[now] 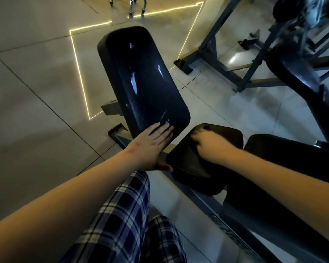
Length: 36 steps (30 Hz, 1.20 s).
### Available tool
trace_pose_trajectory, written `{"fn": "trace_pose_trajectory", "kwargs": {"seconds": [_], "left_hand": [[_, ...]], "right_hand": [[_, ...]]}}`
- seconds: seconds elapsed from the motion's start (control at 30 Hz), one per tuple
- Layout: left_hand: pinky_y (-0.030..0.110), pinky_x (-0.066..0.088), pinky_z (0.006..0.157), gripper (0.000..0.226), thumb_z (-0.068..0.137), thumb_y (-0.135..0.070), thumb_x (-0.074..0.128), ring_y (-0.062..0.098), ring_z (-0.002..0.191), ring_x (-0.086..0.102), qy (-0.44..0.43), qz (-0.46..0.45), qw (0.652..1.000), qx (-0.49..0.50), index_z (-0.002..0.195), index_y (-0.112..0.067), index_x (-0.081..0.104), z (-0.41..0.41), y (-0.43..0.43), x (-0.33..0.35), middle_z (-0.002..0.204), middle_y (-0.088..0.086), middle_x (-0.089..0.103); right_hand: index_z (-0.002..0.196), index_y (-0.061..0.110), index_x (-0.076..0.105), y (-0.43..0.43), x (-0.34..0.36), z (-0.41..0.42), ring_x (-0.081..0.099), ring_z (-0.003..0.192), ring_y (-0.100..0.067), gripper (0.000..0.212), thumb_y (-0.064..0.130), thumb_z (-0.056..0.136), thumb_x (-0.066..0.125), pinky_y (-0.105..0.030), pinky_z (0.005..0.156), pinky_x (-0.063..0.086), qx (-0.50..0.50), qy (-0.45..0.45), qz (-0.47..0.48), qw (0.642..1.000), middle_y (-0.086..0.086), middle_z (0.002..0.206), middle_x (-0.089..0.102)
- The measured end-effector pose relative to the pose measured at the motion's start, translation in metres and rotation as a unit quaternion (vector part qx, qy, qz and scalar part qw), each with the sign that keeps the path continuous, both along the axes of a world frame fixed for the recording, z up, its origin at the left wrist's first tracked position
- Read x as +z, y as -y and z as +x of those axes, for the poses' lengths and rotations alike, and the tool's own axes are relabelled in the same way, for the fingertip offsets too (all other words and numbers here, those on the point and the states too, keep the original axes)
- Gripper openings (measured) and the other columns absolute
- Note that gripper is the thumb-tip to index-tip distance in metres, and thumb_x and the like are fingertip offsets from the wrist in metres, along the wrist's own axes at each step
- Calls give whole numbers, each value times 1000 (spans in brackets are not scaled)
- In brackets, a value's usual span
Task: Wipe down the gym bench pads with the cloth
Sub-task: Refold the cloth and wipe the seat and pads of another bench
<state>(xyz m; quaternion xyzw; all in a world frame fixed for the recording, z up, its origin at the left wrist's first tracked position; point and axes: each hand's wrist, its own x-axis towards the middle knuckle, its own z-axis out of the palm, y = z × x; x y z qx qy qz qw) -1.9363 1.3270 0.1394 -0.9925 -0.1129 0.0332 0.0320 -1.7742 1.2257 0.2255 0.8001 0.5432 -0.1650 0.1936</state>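
While left hand (pixel 152 147) rests on back pad (pixel 141 73), rack frame (pixel 209 46) nearby.

A: Where is it open around the back pad (pixel 142 78)?
B: Left of it, bare floor tiles (pixel 36 82). Its top lies free beyond the left hand (pixel 150 149), flat on its near end.
A: And right of it?
B: A steel rack (pixel 209 46) stands near. The seat pad (pixel 188 164) crowds its near-right corner, with a narrow gap between.

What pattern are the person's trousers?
The trousers are dark blue and white plaid, seen in the head view, lower centre.
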Motion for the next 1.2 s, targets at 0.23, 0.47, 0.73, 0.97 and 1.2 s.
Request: {"fn": "trace_pose_trajectory", "kwargs": {"seconds": [0.23,0.47,0.73,0.97,1.2], "left_hand": [[43,-11,120,110,78,-86,2,25,147,-21,-13,17,1000,-7,152,-5,-10,-1,-2,-1,160,12,-16],[42,-14,119,112,77,-88,12,23,147,-20,-21,-26,999,5,153,-8,-5,-1,-3,2,161,10,-13],[38,-17,117,101,87,-59,55,22,149,-11,89,-90,992,0,154,-11,-3,-21,-26,36,161,12,-13],[45,-13,118,145,62,-79,65,35,143,-25,133,5,962,241,145,1,-23,-53,-93,96,152,24,-31],[42,-14,117,150,59,-72,74,35,144,-25,30,7,969,246,145,3,-23,-55,-144,136,153,23,-31]], "right_hand": [[146,15,33,38,25,-45,15,145,-15,52,5,96,39,-22,113,8,125,-113,4,986,-2,156,24],[138,14,46,3,25,46,40,132,-27,45,7,94,41,-35,111,29,-46,-17,19,999,-9,147,41],[136,21,47,-82,55,6,61,76,-16,37,16,100,41,-25,66,55,-286,-353,349,820,-7,103,59],[141,2,38,-200,62,-67,23,143,-20,44,10,98,44,-18,112,8,-94,-329,517,785,-11,152,32],[147,11,30,-220,2,-96,7,147,-22,49,19,99,38,-47,120,8,-19,-259,523,812,-8,157,21]]}}
